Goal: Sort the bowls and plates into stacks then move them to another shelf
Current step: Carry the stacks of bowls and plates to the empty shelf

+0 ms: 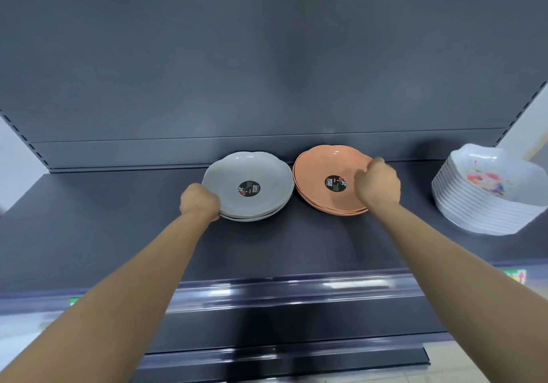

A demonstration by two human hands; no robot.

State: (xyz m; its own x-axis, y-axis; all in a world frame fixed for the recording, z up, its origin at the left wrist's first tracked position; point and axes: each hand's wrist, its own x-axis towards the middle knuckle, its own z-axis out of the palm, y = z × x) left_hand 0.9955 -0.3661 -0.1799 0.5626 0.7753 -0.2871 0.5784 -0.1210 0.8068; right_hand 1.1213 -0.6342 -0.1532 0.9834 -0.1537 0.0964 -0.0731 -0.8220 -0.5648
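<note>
Plastic-looking and likely light, stiff and a bit slick, the grey plates [248, 186] and orange plates [330, 183] sit side by side on the shelf [89, 234] — left hand [199, 201] clamped on the grey rim, right hand [377, 185] on the orange rim — best gripped under the rims.

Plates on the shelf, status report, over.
Left hand gripping grey plates at near-left rim. Right hand gripping orange plates at right rim. White bowls stacked far right, clear.
</note>
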